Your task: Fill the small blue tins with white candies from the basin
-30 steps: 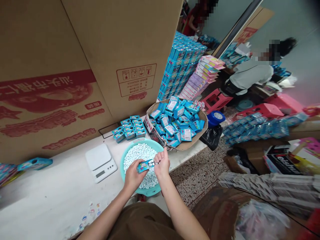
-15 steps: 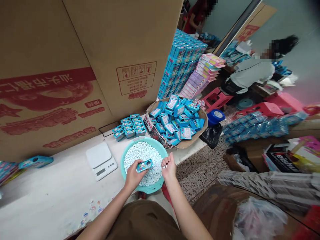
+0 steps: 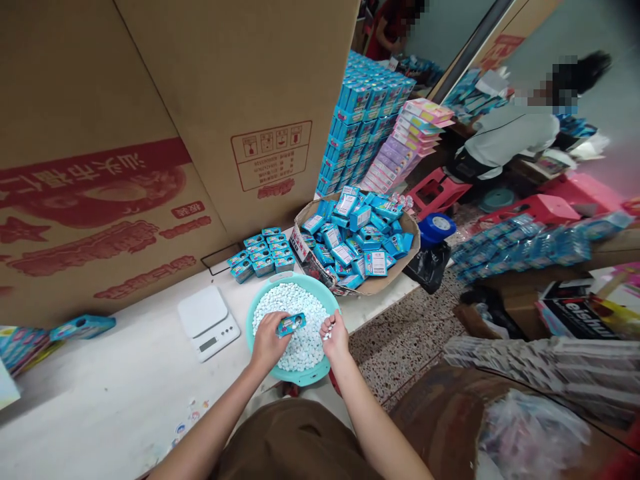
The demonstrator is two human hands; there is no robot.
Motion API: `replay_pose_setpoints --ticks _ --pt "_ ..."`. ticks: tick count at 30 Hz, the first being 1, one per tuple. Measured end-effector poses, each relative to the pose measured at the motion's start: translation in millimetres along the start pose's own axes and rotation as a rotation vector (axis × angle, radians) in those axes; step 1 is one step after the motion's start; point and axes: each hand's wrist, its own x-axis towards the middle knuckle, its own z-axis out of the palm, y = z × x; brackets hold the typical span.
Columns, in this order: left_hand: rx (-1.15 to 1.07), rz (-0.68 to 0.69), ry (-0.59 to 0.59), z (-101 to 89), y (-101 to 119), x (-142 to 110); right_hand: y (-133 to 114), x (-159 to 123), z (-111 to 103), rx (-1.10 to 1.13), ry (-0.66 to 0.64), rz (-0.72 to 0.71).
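Note:
A teal basin full of small white candy pieces stands at the table's near edge. Over it, my left hand grips a small blue box, held flat. My right hand hovers at the basin's right rim, fingers curled around a few white pieces. The two hands are a short way apart.
A white digital scale sits left of the basin. Behind it are a neat block of blue boxes and a round cardboard tray heaped with more. Large cartons wall the table's back. Another person sits at the far right.
My right hand has drawn away from the box's end and dropped to the basin's right rim. My left hand with the box has sunk a little toward the candy.

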Motion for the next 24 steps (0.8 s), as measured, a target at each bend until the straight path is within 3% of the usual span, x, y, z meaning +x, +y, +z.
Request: replay_pose_setpoints --ticks 11,18,24 --pt "0.042 0.025 -0.066 -8.2 -1.2 -4.1 4.8 5.2 -0.9 -0.001 0.011 0.023" --pt "-0.142 -0.056 -0.063 -8.3 -0.7 -9.3 6.5 5.5 0.4 -0.021 0.0 0.03" --pt "-0.254 -0.11 -0.051 -2.9 15.5 -11.3 4.5 5.4 3.6 -0.033 0.006 0.021"
